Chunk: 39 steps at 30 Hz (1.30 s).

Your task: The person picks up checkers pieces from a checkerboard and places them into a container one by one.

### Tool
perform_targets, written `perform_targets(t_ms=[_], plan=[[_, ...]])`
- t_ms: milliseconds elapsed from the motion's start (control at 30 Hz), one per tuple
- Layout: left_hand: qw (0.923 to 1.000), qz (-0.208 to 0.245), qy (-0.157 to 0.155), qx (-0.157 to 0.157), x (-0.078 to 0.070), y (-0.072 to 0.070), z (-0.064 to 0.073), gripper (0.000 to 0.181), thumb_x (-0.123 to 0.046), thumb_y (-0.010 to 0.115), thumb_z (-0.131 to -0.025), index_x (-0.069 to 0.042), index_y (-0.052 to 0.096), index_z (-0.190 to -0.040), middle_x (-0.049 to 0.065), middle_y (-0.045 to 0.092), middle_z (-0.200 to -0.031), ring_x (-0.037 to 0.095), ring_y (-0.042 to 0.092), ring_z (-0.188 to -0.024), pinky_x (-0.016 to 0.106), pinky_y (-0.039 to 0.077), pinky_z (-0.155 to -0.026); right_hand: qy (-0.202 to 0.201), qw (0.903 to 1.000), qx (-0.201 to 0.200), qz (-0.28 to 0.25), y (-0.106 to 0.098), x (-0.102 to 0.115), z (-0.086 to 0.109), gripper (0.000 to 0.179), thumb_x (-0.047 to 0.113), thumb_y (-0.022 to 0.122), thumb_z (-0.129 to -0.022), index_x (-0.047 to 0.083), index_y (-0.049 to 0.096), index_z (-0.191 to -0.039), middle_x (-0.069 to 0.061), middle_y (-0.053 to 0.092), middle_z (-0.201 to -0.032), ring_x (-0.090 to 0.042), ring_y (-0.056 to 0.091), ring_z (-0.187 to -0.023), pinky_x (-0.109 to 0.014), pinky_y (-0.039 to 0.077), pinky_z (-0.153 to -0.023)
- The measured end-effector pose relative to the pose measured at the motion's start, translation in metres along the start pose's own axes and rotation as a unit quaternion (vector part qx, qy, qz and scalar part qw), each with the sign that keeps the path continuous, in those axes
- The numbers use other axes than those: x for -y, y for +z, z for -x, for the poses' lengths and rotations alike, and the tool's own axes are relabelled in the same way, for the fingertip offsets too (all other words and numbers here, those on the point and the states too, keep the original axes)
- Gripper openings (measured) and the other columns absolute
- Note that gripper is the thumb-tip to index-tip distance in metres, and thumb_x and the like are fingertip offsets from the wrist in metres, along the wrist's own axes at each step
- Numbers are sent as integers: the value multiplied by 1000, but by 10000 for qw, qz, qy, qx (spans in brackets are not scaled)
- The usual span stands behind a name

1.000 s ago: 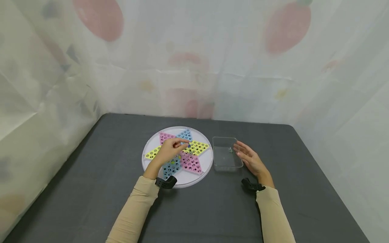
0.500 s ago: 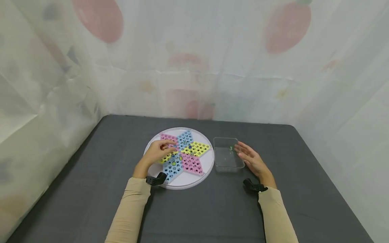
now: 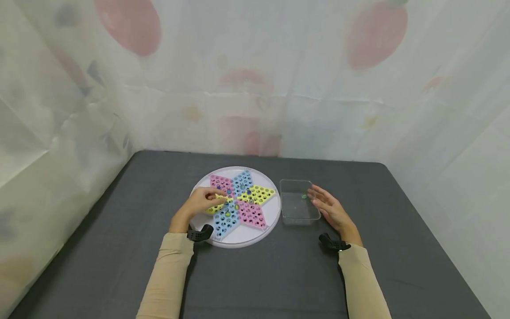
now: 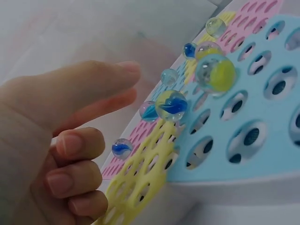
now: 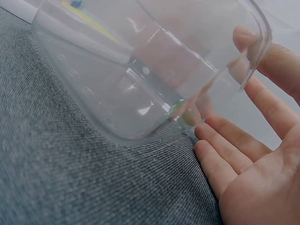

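Note:
In the head view my left hand (image 3: 202,200) hovers over the left side of a round Chinese checkers board (image 3: 243,243). In the left wrist view its thumb and index finger point forward with no marble visible between them. The other fingers are curled. Just beyond the fingertips, a blue-swirled marble (image 4: 171,105) sits near the board's centre, and another blue one (image 4: 122,148) lies below it. My right hand (image 3: 331,210) rests its fairly straight fingers against the right wall of a clear plastic box (image 3: 294,218). One green marble (image 3: 304,196) lies inside the box.
More marbles, including a yellow-green one (image 4: 220,75), sit in the board's pink, blue and yellow star. The box stands right beside the board. Both are on a dark grey cloth-covered table (image 3: 259,283), with a printed curtain (image 3: 255,88) behind.
My left hand has drawn back leftward from the board's middle to its left side, uncovering several marbles. The right hand stays at the box.

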State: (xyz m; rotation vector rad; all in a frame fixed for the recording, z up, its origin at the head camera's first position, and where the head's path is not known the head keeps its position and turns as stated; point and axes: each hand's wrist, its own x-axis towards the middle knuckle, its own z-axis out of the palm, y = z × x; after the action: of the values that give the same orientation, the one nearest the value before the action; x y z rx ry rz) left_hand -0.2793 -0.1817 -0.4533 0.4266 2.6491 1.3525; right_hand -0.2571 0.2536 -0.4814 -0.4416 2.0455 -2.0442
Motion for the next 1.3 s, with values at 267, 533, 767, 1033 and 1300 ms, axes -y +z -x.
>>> perform_targets(t_ms=[267, 533, 767, 1033, 1300], plan=[[9994, -275, -26, 197, 0, -1, 1, 27, -26, 74, -84, -8, 74, -104, -3, 36, -66, 12, 35, -64, 27, 31, -63, 94, 9999, -23, 26, -1, 1, 0, 69, 14, 53, -99, 5, 13, -155, -26, 14, -159, 14, 46, -122, -5, 39, -97], [9994, -184, -13, 309, 1, -2, 2, 28, -26, 76, -82, -8, 74, -104, -2, 36, -67, 12, 36, -65, 25, 31, -62, 128, 9999, -70, 84, 0, 1, -1, 70, 16, 54, -99, 5, 13, -155, -27, 14, -159, 14, 46, -122, -5, 38, -97], [9994, -162, -60, 311, 2, -2, 3, 30, -25, 78, -81, -7, 74, -105, -2, 37, -67, 12, 35, -65, 25, 30, -63, 115, 9999, -80, 61, -1, 0, -1, 70, 14, 53, -99, 2, 12, -154, -27, 14, -159, 14, 46, -122, -6, 39, -97], [9991, -341, -39, 238, 0, -1, 3, 29, -24, 78, -80, -7, 75, -104, -2, 37, -66, 13, 35, -63, 25, 31, -62, 142, 9998, -71, 82, -1, 1, -1, 70, 16, 53, -99, 5, 12, -155, -26, 14, -159, 15, 46, -121, -5, 37, -97], [9976, -651, 43, 214, 1, 1, 1, 26, -24, 78, -80, -9, 76, -102, -3, 37, -61, 11, 33, -59, 25, 30, -61, 214, 9996, -116, 104, 0, 1, -1, 68, 17, 53, -99, 8, 15, -155, -24, 16, -160, 11, 45, -127, -6, 37, -98]])
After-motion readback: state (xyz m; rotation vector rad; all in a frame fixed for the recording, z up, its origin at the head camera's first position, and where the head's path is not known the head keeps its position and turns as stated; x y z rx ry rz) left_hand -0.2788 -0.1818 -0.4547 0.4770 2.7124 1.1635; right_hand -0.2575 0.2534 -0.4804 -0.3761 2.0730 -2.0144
